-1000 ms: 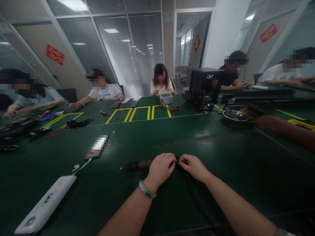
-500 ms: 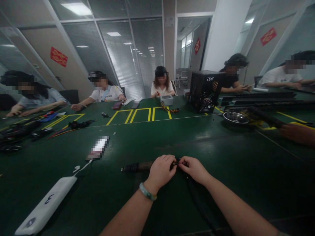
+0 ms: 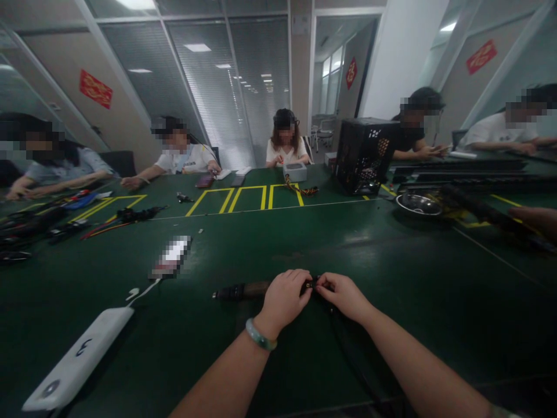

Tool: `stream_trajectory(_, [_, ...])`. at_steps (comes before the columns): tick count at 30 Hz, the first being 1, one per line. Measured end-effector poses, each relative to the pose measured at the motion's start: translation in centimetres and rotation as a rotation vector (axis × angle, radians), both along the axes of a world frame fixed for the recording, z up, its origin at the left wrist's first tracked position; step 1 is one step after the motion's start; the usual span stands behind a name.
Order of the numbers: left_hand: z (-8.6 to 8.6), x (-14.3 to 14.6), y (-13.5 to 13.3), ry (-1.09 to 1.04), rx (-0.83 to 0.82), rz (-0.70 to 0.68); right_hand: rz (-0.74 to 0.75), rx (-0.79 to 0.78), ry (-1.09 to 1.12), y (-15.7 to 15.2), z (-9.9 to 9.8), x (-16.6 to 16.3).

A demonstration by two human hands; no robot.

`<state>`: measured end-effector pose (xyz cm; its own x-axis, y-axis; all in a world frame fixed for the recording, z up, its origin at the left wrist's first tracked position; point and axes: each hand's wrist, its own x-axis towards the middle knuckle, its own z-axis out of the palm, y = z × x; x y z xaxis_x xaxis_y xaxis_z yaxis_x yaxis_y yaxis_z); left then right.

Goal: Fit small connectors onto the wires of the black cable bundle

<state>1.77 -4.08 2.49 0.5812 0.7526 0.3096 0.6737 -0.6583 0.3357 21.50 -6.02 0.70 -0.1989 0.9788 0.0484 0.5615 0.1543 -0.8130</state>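
My left hand (image 3: 285, 297) is curled over the right end of a dark rod-shaped tool (image 3: 241, 290) that lies on the green table (image 3: 391, 273). My right hand (image 3: 343, 295) pinches a small dark connector (image 3: 310, 285) right where the two hands meet. A black cable (image 3: 348, 354) runs from that spot back toward me, under my right forearm. A green bangle sits on my left wrist.
A white power bank (image 3: 73, 364) with its cord and a phone (image 3: 170, 256) lie to my left. Farther off are a black perforated case (image 3: 363, 155), a metal bowl (image 3: 416, 204), a grey box (image 3: 295, 171) and cable bundles (image 3: 126, 217). Several people sit around the table; another person's hand (image 3: 537, 219) is at right.
My hands stay together on the tool and connector, almost still. The other person's arm at the right has drawn back toward the frame edge.
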Motion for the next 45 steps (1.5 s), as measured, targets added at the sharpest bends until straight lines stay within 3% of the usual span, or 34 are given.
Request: stream_trajectory(45, [0.1, -0.17, -0.05, 0.003, 0.007, -0.036, 0.003, 0.016, 0.004, -0.08, -0.02, 0.04])
